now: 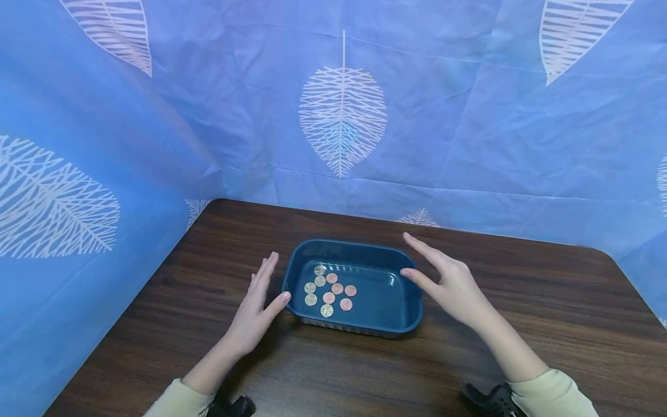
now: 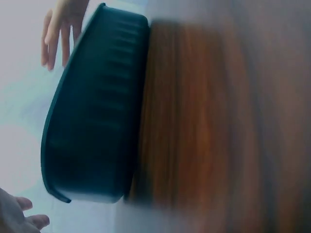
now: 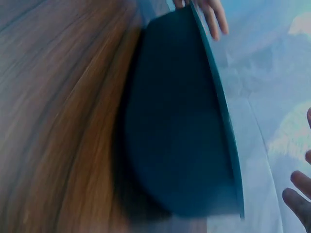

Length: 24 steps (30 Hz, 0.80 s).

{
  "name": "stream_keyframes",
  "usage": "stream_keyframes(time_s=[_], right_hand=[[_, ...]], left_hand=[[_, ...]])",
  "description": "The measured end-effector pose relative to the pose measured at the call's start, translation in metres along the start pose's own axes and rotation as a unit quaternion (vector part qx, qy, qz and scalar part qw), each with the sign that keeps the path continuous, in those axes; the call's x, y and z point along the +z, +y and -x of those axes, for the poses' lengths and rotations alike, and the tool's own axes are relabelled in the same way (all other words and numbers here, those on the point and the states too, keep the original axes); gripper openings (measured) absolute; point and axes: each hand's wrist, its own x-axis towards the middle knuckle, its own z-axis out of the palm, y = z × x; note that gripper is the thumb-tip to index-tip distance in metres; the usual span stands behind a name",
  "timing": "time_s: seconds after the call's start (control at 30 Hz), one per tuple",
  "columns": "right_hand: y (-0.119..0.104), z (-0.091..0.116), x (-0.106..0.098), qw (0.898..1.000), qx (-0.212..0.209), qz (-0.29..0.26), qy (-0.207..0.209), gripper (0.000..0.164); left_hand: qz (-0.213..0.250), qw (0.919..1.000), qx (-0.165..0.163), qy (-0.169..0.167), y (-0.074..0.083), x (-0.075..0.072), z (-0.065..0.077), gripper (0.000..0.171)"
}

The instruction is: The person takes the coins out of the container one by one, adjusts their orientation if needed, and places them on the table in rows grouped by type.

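A dark blue rectangular plastic tub (image 1: pixel 383 301) sits on the table. On its floor, toward the left side, lie several coins (image 1: pixel 328 297), some gold-coloured and some copper-coloured. My left hand (image 1: pixel 252 319) is held beside the tub's left end, fingers extended and thumb at the rim; whether the thumb touches is unclear. At the right end, my right hand (image 1: pixel 452 285) has its fingers spread, with the thumb tip over the rim. Neither hand holds anything. The left wrist view shows the tub's ribbed outer wall (image 2: pixel 97 111); its dark side (image 3: pixel 180 111) fills the middle of the right wrist view.
The dark wood-grain table (image 1: pixel 547 301) extends around the tub on all sides. Blue cloth (image 1: pixel 448 116) with white leaf prints hangs behind the table and along its left side. Black wrist straps (image 1: pixel 487 399) show near the light sleeves.
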Motion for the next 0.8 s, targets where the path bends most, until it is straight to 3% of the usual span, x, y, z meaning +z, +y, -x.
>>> stream_keyframes(time_s=[0.27,0.4,0.53,0.7,0.8], right_hand=[[-0.013,-0.033,0.039,0.989,-0.021,-0.119,-0.082,0.049],[-0.013,-0.045,0.056,0.985,-0.034,-0.125,-0.118,0.039],[-0.009,-0.053,0.071,0.979,-0.033,-0.124,-0.158,0.031],[-0.004,-0.058,0.087,0.970,-0.002,-0.126,-0.210,0.030],[-0.003,-0.059,0.093,0.965,0.005,-0.125,-0.231,0.030]], left_hand=[[0.030,0.9995,0.003,0.008,-0.016,0.012,0.005,0.068],[-0.032,0.9991,0.028,0.003,-0.025,0.015,0.004,0.067],[-0.102,0.9931,0.057,-0.006,-0.031,0.016,0.005,0.068],[-0.120,0.9897,0.077,-0.012,-0.031,0.015,0.004,0.069],[-0.115,0.9907,0.071,-0.021,-0.030,0.015,0.004,0.068]])
